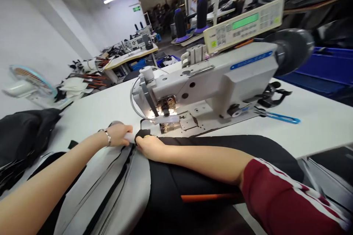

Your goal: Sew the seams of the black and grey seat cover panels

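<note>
A large black and light-grey fabric piece (171, 176) lies over the front of the white table and hangs down toward me. My left hand (119, 134), a bracelet at its wrist, is closed on the fabric's upper edge, where a grey-white part shows. Right beside it, my right hand (151, 147) pinches the black edge of the same piece. Both hands are just left of and in front of the sewing machine (209, 77). The machine's lit needle area (167, 112) is to the right of the hands, apart from the fabric edge they hold.
Blue-handled snips (281, 117) lie on the white table (325, 117) at right. A control panel (245, 25) and two thread cones (202, 13) stand behind the machine. Dark fabric (24, 136) is piled at left near a fan (30, 84). Other people are in the background.
</note>
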{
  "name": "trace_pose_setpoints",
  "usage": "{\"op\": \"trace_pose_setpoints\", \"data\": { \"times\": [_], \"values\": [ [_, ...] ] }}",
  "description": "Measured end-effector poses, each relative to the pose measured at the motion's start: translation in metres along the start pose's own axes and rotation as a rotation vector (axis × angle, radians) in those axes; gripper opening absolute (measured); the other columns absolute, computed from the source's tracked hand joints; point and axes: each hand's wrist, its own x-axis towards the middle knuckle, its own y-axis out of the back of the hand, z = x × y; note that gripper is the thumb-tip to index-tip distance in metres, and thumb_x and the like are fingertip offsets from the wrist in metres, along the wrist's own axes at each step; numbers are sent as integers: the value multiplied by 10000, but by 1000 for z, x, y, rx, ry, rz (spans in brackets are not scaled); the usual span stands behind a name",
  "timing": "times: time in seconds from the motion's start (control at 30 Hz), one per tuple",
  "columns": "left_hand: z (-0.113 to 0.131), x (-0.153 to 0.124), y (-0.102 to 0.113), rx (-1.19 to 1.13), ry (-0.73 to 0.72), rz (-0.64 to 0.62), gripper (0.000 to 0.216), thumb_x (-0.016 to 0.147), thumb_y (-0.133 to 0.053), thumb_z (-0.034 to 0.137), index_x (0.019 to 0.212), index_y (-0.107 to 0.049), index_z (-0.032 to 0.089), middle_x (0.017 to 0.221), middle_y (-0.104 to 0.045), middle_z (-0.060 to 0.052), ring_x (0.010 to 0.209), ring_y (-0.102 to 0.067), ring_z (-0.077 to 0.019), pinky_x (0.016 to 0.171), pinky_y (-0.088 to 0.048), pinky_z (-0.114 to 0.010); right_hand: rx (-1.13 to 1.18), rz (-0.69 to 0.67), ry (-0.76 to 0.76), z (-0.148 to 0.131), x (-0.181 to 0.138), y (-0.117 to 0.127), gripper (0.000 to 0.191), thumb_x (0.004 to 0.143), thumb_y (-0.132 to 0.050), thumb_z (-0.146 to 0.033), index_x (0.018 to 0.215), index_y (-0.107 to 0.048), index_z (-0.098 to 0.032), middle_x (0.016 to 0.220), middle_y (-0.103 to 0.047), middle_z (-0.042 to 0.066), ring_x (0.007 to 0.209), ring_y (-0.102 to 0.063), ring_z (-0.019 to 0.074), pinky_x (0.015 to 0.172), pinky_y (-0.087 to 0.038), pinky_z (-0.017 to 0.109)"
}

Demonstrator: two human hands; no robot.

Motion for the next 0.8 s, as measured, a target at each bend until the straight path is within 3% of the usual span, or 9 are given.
{"op": "trace_pose_setpoints", "data": {
  "times": [0.07, 0.17, 0.3, 0.4, 0.47, 0.57, 0.67, 0.8],
  "values": [
    [9, 2, 2, 70, -1, 92, 280, 780, -575, 212, 1055, -629, 199, 793, -675, -30, 750, -627, -216, 671, -398, -285, -8, -18, 62, -1, -6, 1, 244, 937, -386, -219, 1126, -523, -147, 823, -620, 94, 773, -575, 240, 683, -448, 320],
    [29, 8, -2, 163, -12, 171, 227, 824, -501, 121, 962, -676, 166, 863, -682, -85, 797, -633, -230, 687, -411, -307, -58, -68, 219, -5, -21, 3, 266, 885, -418, -105, 1096, -577, -129, 850, -643, 90, 831, -578, 227, 841, -449, 339],
    [47, 26, -14, 190, -77, 225, 238, 901, -446, 135, 1027, -648, 125, 1168, -600, -143, 1092, -548, -250, 863, -417, -333, -187, -71, 314, -13, -38, 2, 329, 857, -422, -46, 1126, -598, -118, 1011, -658, 132, 1013, -587, 280, 946, -437, 415],
    [50, 37, -20, 194, -140, 176, 271, 934, -404, 128, 1095, -623, 131, 1147, -618, -102, 1101, -543, -224, 878, -409, -325, -380, -82, 286, -21, -42, 0, 325, 860, -399, -39, 1066, -638, -119, 962, -654, 160, 922, -623, 318, 816, -487, 439],
    [50, 42, -21, 189, -167, 132, 324, 951, -360, 131, 1169, -598, 165, 1153, -623, -81, 1038, -574, -216, 810, -422, -330, -415, -128, 280, -22, -41, 1, 317, 838, -404, -31, 983, -665, -137, 924, -644, 155, 813, -635, 295, 702, -497, 394],
    [47, 50, -20, 175, -186, 40, 305, 926, -427, 154, 1142, -631, 223, 1130, -634, -61, 974, -600, -219, 665, -416, -311, -252, -151, 190, -5, -40, 6, 317, 807, -417, -42, 924, -675, -184, 1107, -614, 137, 793, -646, 235, 660, -508, 335],
    [43, 60, -19, 150, -178, -53, 186, 830, -574, 126, 951, -694, 201, 1029, -662, -57, 904, -617, -196, 589, -400, -282, 78, -120, 144, 31, -44, 9, 280, 845, -430, -121, 844, -694, -214, 1349, -524, 94, 1008, -638, 214, 802, -537, 301],
    [45, 64, -23, 120, -139, -12, 206, 810, -623, 146, 1009, -667, 176, 1149, -630, -90, 955, -614, -201, 619, -432, -289, 93, -19, 295, 57, -58, 5, 398, 867, -397, -137, 1099, -697, -256, 1297, -598, 80, 1191, -547, 257, 966, -499, 408]
  ]
}}
